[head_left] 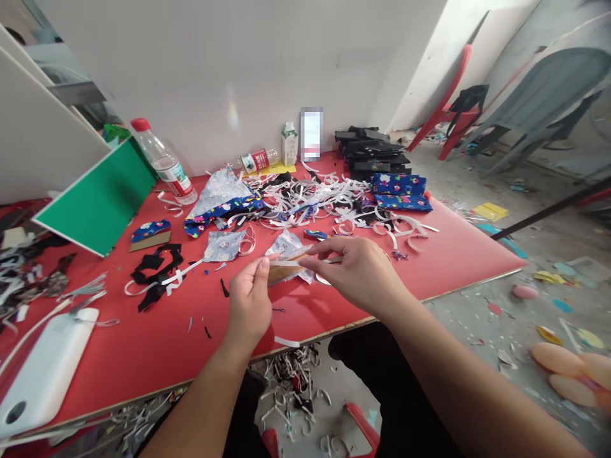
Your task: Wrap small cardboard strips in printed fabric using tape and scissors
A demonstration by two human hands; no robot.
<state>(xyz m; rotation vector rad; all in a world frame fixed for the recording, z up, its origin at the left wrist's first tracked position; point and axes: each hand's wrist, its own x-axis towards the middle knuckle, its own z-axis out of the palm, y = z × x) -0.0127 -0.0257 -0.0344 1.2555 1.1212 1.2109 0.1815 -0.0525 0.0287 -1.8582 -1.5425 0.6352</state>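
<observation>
My left hand [251,296] pinches the left end of a brown cardboard piece [281,272] with a pale strip along its upper edge. At the other end, the thumb and fingers of my right hand [358,270] close on the same piece, partly covering it. Both hands hover just above the red table near its front edge. Behind them lies a pale patterned fabric scrap [286,243], partly hidden. Further left is another fabric piece [223,246] beside a curled white strip.
Curled white strips [315,194] heap mid-table. Folded blue patterned fabric [401,192] and stacked black pieces [370,149] lie right. A red-capped bottle [167,165], green board [98,197] and white power bank [50,369] stand or lie left. A phone [312,133] leans on the wall.
</observation>
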